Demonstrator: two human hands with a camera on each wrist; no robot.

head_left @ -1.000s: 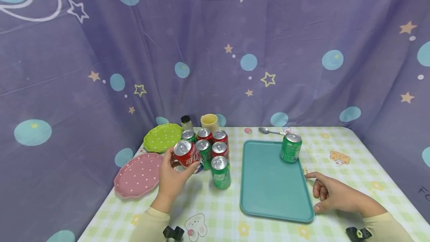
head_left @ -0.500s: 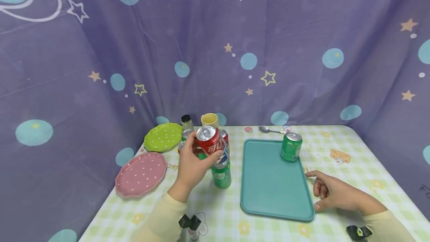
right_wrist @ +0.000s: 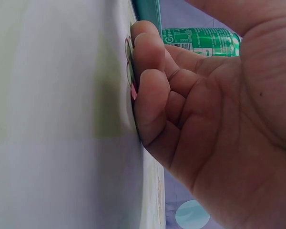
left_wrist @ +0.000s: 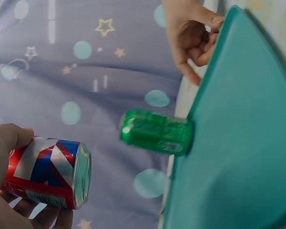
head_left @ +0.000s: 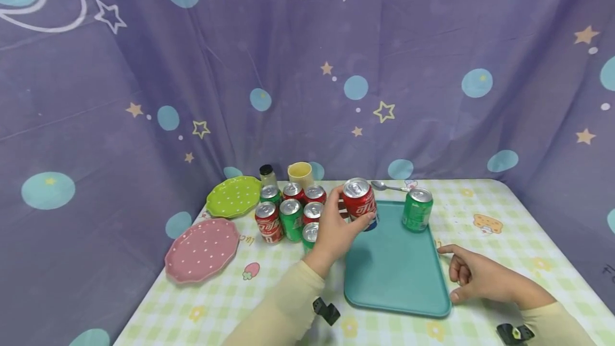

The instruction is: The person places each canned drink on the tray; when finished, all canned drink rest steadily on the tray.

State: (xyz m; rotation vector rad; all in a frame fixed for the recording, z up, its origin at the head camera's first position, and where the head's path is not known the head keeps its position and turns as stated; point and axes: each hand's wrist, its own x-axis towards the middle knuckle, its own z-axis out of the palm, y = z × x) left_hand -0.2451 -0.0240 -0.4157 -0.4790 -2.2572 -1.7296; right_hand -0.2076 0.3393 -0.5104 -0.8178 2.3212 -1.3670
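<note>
My left hand (head_left: pixel 333 231) grips a red soda can (head_left: pixel 359 203) by its side, held up over the back left part of the teal tray (head_left: pixel 396 276). In the left wrist view the bottom of this can (left_wrist: pixel 82 176) points toward the tray. A green soda can (head_left: pixel 417 212) stands upright in the tray's back right corner. Beside the tray's right edge my right hand (head_left: pixel 478 276) lies on the cloth, index finger extended to the rim and thumb at the front right corner. Its other fingers curl loosely and hold nothing.
Several red and green cans (head_left: pixel 291 220) stand grouped left of the tray. Behind them are a yellow cup (head_left: pixel 300 173) and a black-lidded jar (head_left: pixel 267 176). A pink plate (head_left: pixel 202 251) and a green plate (head_left: pixel 234 196) lie at left. A spoon (head_left: pixel 386 186) lies behind the tray.
My left hand has carried the red can rightward, from beside the group of cans, past them, to above the tray. The right hand has stayed at the tray's edge.
</note>
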